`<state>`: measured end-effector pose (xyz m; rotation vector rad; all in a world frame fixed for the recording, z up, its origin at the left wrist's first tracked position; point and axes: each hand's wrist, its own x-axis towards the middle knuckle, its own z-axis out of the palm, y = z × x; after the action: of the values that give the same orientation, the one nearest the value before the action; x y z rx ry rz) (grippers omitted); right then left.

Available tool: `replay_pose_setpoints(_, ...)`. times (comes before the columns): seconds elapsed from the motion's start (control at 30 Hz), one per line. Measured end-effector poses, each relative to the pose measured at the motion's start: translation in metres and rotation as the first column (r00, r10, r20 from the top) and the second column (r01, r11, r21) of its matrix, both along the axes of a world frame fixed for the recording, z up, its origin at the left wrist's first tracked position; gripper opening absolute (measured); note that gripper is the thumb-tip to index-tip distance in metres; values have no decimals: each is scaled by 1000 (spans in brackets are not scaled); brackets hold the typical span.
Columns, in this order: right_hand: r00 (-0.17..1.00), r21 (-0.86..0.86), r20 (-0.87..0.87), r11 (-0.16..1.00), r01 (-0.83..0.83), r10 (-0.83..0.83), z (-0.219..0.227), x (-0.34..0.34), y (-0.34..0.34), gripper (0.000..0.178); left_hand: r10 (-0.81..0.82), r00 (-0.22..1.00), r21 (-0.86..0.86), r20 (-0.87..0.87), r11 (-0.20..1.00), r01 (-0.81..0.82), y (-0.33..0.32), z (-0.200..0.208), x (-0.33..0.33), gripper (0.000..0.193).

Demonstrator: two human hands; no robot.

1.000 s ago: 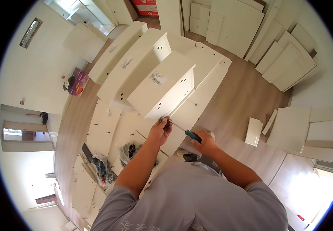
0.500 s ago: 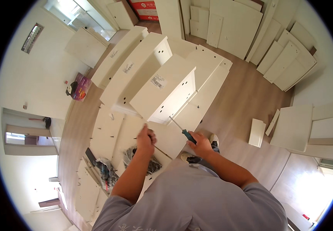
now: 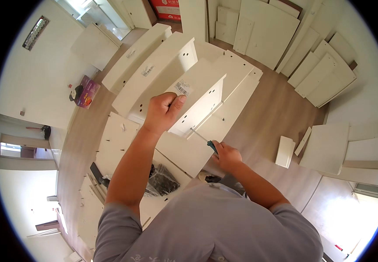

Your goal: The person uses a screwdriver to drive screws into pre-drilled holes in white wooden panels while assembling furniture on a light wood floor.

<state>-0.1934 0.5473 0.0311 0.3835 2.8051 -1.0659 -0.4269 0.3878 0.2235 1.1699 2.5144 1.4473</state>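
My right hand (image 3: 230, 158) is wrapped round the green handle of a screwdriver (image 3: 211, 146). Its thin metal shaft points up and left to the lower end of the nearest white U-shaped cabinet piece (image 3: 204, 100), which has dark holes along its inner side. Over the label side of that piece is my left hand (image 3: 166, 112), raised and closed with the thumb on top. Whatever its fingers hold, if anything, is hidden. Below both hands lies a flat white panel (image 3: 184, 153).
Two more white pieces (image 3: 154, 70) stand behind the nearest one. A clear plastic bag of dark parts (image 3: 165, 180) lies near my left forearm. Several white boards (image 3: 265, 32) lean on the far wall. A small white box (image 3: 285, 151) sits on the wooden floor at right.
My left hand has risen and moved forward, from low beside the panel to over the nearest white piece. My right hand stays on the screwdriver, with its grip slightly further up the handle.
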Motion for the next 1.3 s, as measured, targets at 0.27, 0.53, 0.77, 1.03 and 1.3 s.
replay_pose_setpoints(0.27,928,-771,364,585,251,83,-25,-7,11,59,-3,1000,195,30,981,-3,-4,-12,0,41)
replay_pose_setpoints(0.53,960,-460,254,888,11,119,-55,15,33,61,-73,569,521,819,511,-683,-59,-19,29,26)
replay_pose_setpoints(0.77,962,-466,174,878,-108,210,3,58,37,62,-47,-10,25,999,684,-729,-132,-151,123,30)
replay_pose_setpoints(1.03,933,-486,173,851,-197,315,79,15,57,58,-87,27,86,996,804,-589,-86,-161,116,21)
replay_pose_setpoints(1.3,921,-438,156,861,-259,357,66,6,69,55,-37,61,66,997,813,-578,-51,-156,114,10)
